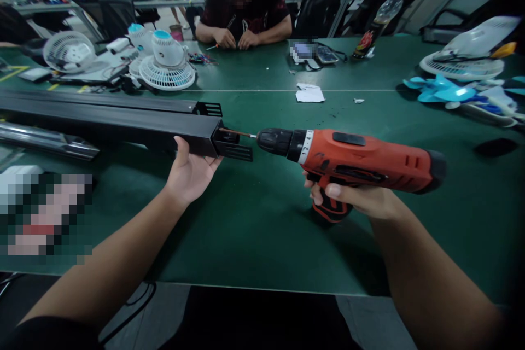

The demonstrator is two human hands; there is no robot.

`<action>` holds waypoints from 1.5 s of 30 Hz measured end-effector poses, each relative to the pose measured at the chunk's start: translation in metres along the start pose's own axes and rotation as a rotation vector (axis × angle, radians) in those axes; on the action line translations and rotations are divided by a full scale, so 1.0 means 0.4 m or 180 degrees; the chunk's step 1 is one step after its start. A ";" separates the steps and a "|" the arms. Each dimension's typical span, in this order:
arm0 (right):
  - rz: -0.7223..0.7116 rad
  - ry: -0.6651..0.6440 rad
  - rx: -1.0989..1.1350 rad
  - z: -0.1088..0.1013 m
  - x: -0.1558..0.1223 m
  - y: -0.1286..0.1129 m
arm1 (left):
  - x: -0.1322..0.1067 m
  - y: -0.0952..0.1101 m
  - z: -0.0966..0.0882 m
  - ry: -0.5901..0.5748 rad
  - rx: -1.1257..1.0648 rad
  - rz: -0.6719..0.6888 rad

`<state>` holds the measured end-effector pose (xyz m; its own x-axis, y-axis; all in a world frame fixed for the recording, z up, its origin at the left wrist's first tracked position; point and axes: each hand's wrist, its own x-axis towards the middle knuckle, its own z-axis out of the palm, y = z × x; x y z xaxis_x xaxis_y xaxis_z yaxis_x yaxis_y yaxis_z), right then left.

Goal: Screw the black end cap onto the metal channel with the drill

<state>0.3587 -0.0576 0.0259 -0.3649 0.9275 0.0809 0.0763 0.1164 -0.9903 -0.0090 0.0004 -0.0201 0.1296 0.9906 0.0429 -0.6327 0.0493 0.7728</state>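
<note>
With its fingers around the handle, my right hand (361, 198) holds a red and black cordless drill (365, 156) that points left. A long thin bit (235, 132) runs from the chuck into the open end of a black rectangular metal tube (164, 126). The depth of the bit's tip is hidden inside. My left hand (192, 175) supports that end from below, thumb on the near side and fingers underneath. Slotted black tabs (234, 150) stick out of the tube's end. A second black tube (143, 103) lies just behind it.
A shiny metal tube (45, 139) lies at the left. White fan parts (167, 68) stand behind the tubes; blue fan blades (441, 90) and a fan cover (463, 65) lie at the right. Across the green table (254, 246) a person (246, 11) leans, near a bottle (377, 27).
</note>
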 end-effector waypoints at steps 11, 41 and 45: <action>0.0022 0.0000 -0.0485 0.003 0.001 -0.004 | -0.001 0.001 0.007 0.0054 -0.0071 0.0008; 0.0206 0.0144 0.0019 0.008 0.003 0.002 | -0.004 0.002 0.016 0.0199 0.0018 0.0017; 0.0179 -0.0122 0.0265 -0.002 0.013 -0.001 | -0.004 0.001 0.016 0.0190 0.0095 0.0038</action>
<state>0.3577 -0.0526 0.0269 -0.3976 0.9173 0.0222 0.0209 0.0332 -0.9992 -0.0047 -0.0020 -0.0157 0.0757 0.9970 0.0150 -0.6108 0.0345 0.7910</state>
